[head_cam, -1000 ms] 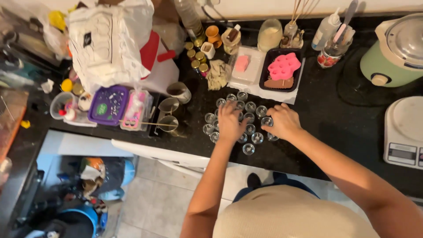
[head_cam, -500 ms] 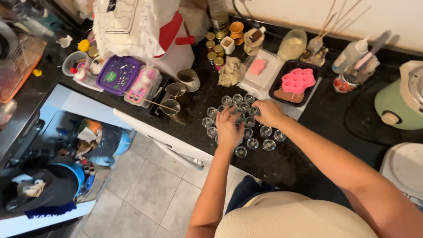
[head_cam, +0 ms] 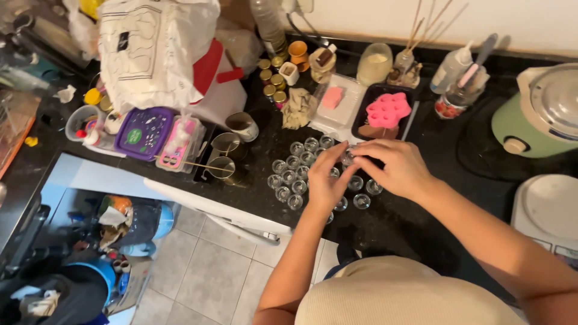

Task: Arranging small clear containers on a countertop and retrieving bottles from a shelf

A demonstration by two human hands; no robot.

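Note:
Several small clear glass jars (head_cam: 290,174) stand in a cluster on the black counter (head_cam: 409,219). My left hand (head_cam: 327,180) and my right hand (head_cam: 391,165) meet over the far side of the cluster. Their fingertips pinch one small glass jar (head_cam: 348,157) between them. Both forearms reach in from the lower right. Some jars lie hidden under my hands.
A pink silicone mould (head_cam: 387,109) sits in a dark tray behind the jars, beside a white tray with a pink block (head_cam: 332,97). Metal cups (head_cam: 224,157) stand left, a purple box (head_cam: 143,132) further left. A green cooker (head_cam: 542,117) and a white scale (head_cam: 549,207) are at the right.
The view has shifted, so the counter sits further right and nearer. My hands have come together over the far jars, with fingertips now pinching one jar.

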